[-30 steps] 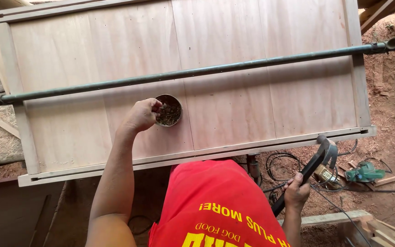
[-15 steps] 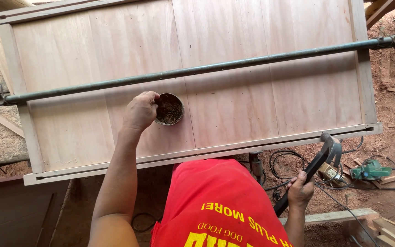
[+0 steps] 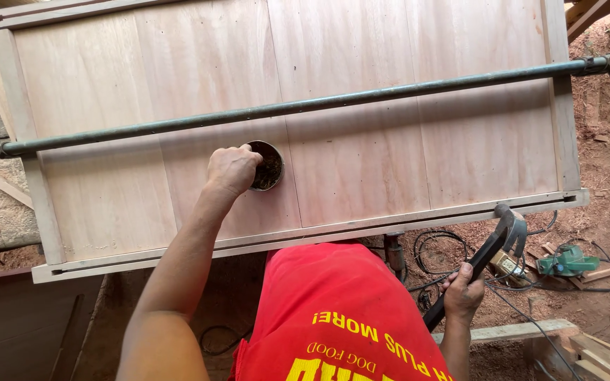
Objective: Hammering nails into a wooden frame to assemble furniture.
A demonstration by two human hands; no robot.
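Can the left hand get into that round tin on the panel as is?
Probably yes: the left hand is already at the rim of the round tin, which is open-topped; the long bar clamp runs above it, clear of the opening.

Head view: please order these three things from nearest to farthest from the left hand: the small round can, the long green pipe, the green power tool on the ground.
From the left hand:
1. Small round can, touching the fingers, on the wooden panel.
2. Long green pipe, just above the hand, lying across the panel.
3. Green power tool, far right on the ground.
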